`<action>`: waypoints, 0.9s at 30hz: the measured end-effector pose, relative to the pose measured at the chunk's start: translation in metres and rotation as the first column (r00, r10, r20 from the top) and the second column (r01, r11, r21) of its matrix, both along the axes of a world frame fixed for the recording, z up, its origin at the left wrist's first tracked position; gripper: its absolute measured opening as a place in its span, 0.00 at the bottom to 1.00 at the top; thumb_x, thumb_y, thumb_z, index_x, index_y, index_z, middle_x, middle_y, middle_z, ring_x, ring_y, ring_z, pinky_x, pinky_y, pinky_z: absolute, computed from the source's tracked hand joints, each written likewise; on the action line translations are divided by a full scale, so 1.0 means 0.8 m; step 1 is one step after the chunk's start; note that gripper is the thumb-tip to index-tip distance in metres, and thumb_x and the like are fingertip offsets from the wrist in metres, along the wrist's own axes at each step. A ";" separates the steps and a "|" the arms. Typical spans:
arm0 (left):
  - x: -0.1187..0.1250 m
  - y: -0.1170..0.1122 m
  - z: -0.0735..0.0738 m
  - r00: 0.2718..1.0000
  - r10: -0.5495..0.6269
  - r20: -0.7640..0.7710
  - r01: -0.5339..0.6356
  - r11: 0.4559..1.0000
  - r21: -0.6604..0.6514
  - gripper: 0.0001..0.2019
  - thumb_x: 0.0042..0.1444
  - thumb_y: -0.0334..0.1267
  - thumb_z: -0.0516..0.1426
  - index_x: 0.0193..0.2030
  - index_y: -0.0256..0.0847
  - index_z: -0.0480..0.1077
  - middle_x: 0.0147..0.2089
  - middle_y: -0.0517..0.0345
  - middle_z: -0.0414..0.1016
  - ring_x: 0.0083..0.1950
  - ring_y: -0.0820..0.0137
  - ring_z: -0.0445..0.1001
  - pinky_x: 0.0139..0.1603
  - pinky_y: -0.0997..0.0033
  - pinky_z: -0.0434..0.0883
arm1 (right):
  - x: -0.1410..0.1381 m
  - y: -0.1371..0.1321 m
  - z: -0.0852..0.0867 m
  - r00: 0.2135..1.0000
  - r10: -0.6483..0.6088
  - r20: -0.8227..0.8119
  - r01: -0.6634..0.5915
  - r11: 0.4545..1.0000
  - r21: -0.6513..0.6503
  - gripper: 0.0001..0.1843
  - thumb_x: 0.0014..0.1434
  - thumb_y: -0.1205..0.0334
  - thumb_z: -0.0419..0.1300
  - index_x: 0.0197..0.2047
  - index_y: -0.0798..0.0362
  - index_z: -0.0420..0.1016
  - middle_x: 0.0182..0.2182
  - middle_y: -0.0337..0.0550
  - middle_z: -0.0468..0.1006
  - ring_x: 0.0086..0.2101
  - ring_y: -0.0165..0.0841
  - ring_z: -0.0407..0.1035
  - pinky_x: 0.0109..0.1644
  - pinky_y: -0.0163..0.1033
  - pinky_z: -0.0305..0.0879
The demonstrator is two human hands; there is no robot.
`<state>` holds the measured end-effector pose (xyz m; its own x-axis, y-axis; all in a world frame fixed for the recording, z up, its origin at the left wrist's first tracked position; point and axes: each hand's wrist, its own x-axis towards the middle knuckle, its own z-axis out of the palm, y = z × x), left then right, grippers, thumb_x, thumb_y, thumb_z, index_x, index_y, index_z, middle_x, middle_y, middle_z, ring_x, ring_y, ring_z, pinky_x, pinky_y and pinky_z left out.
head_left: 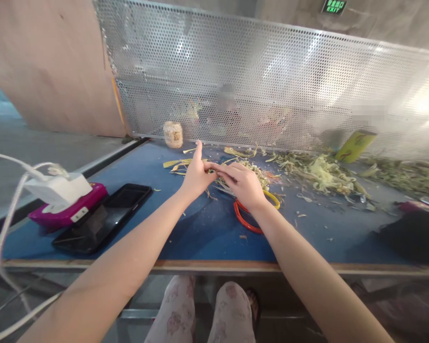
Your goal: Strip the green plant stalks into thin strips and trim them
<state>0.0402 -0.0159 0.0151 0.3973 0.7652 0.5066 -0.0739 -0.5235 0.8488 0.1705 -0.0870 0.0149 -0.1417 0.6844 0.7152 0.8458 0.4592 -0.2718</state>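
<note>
My left hand (195, 177) and my right hand (245, 185) meet over the middle of the blue table, fingertips touching. One digit of the left hand points up while its other fingers are curled in against the right. The right hand's fingers are pressed together at the meeting point; anything between them is too small or hidden to make out. Under my right wrist lie scissors with a red and yellow handle (243, 221). Dry husk strips (177, 164) lie behind the left hand, and a heap of plant shreds (255, 172) is behind the right.
A small woven straw pot (173, 134) stands near the perforated metal screen (207, 62). At left are a black phone (103, 216), a magenta power strip (69, 207) and a white charger (59, 189). More husk (321, 174), a yellow-green box (355, 146) and a black object (414, 236) lie right.
</note>
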 end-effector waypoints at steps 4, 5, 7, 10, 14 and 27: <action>0.000 -0.002 0.000 1.000 -0.017 -0.011 0.017 1.000 0.012 0.51 0.39 0.24 0.56 0.64 0.37 0.26 0.27 0.61 0.75 0.22 0.76 0.59 0.27 0.71 0.56 | 0.001 -0.004 0.002 0.999 0.020 0.030 -0.019 1.000 -0.004 0.15 0.59 0.61 0.49 0.45 0.47 0.73 0.34 0.42 0.74 0.34 0.30 0.68 0.38 0.33 0.62; 0.000 -0.002 0.001 1.000 -0.019 -0.016 0.019 1.000 0.017 0.51 0.38 0.24 0.56 0.64 0.37 0.26 0.28 0.60 0.76 0.22 0.76 0.60 0.27 0.71 0.56 | 0.001 -0.005 0.003 0.999 0.025 0.032 -0.024 1.000 -0.006 0.14 0.59 0.62 0.49 0.44 0.48 0.73 0.35 0.41 0.74 0.35 0.30 0.68 0.38 0.33 0.62; 0.000 -0.004 0.002 1.000 -0.013 -0.028 0.014 0.999 0.032 0.51 0.38 0.24 0.56 0.64 0.36 0.26 0.29 0.59 0.76 0.23 0.75 0.61 0.27 0.71 0.56 | 0.001 -0.007 0.004 0.999 0.025 0.023 -0.025 1.000 -0.008 0.13 0.59 0.62 0.49 0.41 0.48 0.73 0.35 0.41 0.74 0.35 0.30 0.68 0.38 0.33 0.62; 0.000 -0.006 0.005 1.000 -0.010 -0.013 0.011 1.000 0.023 0.50 0.39 0.24 0.57 0.65 0.34 0.29 0.29 0.57 0.77 0.23 0.76 0.62 0.26 0.72 0.57 | -0.001 -0.007 0.005 0.998 0.028 -0.058 -0.028 1.000 0.004 0.10 0.58 0.62 0.51 0.38 0.49 0.73 0.34 0.41 0.74 0.35 0.30 0.68 0.39 0.34 0.61; -0.001 -0.005 0.007 0.983 -0.080 0.162 0.095 0.992 -0.087 0.51 0.41 0.28 0.60 0.64 0.36 0.29 0.31 0.54 0.77 0.28 0.73 0.70 0.31 0.71 0.64 | -0.004 -0.002 0.006 0.931 0.115 -0.348 -0.119 0.993 0.011 0.07 0.55 0.62 0.53 0.32 0.52 0.71 0.31 0.39 0.73 0.32 0.28 0.66 0.35 0.33 0.61; -0.003 -0.010 0.013 0.970 -0.124 0.209 0.177 0.950 -0.257 0.50 0.44 0.24 0.60 0.65 0.38 0.29 0.30 0.55 0.78 0.34 0.71 0.74 0.39 0.71 0.69 | 0.000 -0.001 0.013 0.709 0.154 -0.688 -0.479 0.821 -0.311 0.09 0.47 0.57 0.58 0.26 0.55 0.65 0.18 0.32 0.61 0.18 0.20 0.51 0.21 0.30 0.49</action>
